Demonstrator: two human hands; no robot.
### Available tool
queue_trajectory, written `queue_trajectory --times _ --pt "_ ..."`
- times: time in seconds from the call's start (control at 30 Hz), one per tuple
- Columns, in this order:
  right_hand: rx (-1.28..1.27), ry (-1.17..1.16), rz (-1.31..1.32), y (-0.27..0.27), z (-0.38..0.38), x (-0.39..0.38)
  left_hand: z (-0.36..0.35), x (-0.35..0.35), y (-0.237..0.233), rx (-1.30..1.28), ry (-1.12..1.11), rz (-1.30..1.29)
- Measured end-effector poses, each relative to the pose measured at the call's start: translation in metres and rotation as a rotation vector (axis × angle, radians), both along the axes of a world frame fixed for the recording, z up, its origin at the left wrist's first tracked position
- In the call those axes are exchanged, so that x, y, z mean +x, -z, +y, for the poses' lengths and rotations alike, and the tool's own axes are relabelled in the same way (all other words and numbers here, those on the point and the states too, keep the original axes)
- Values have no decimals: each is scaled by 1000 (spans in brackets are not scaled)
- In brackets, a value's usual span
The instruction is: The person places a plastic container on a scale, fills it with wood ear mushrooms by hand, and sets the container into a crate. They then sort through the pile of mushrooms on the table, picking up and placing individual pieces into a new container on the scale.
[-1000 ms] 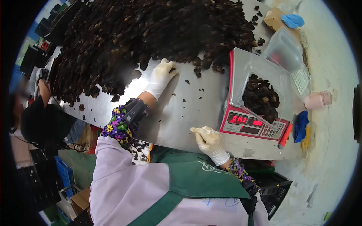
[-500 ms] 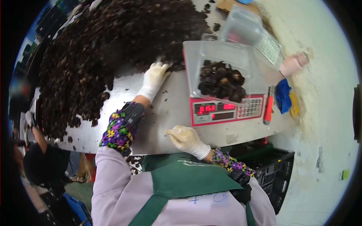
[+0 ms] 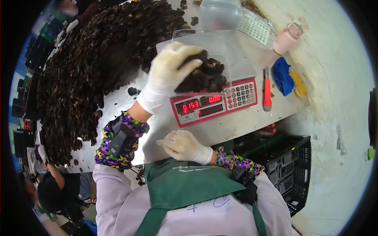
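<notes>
Now the left hand [image 3: 171, 65], at the edge of the dark pile [image 3: 94, 55] half a second ago, is over the clear tub [image 3: 216, 45] on the scale [image 3: 214, 109], fingers pinching a dark piece [image 3: 201, 56]. Similar pieces [image 3: 212, 72] lie in that tub, centre of the frame; the display reads 0.153, as before. The right hand [image 3: 183, 146] stays near the table [image 3: 236, 129] edge, fingers folded together. Another tub [image 3: 219, 15] stands at upper centre.
</notes>
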State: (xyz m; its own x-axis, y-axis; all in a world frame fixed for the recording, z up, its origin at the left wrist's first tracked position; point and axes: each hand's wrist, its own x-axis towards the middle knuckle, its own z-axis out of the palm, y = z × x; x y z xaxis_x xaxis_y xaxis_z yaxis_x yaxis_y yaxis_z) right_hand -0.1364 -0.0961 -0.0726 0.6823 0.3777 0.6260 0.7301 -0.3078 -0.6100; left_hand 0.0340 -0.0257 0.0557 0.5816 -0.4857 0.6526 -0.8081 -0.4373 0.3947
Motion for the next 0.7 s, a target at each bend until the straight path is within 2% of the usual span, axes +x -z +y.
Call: queue_trajectory --times 0.1,0.17,0.27,0.33,0.37,0.43,0.5,0.53,0.63,0.67,0.7 --pt "-20 50 -16 -17 -21 -8 -32 1 3 330 97 55" --pt "-25 69 -18 -29 -36 -15 -40 0 21 514 23 -20" --pt "-38 135 -57 -49 -65 -23 -36 -5 17 465 -6 -51" --pt "-16 236 -93 -49 -85 -27 -24 -9 6 228 -63 -86" --pt "-13 228 -94 -50 -96 -28 -14 -11 0 152 -67 -36" --pt "-86 415 -104 -55 -116 -29 7 -24 -1 -39 -153 104" --pt "22 509 -79 -52 -130 -27 32 -36 11 -159 -244 194" --pt "-15 540 -98 -56 -140 -25 44 -42 16 -212 -246 284" --pt "119 609 -18 -57 -155 -22 73 -68 31 -286 -387 551" --pt "139 617 4 -54 -159 -21 83 -75 40 -286 -392 557" --pt "159 626 26 -52 -164 -21 90 -80 47 -400 -397 598"
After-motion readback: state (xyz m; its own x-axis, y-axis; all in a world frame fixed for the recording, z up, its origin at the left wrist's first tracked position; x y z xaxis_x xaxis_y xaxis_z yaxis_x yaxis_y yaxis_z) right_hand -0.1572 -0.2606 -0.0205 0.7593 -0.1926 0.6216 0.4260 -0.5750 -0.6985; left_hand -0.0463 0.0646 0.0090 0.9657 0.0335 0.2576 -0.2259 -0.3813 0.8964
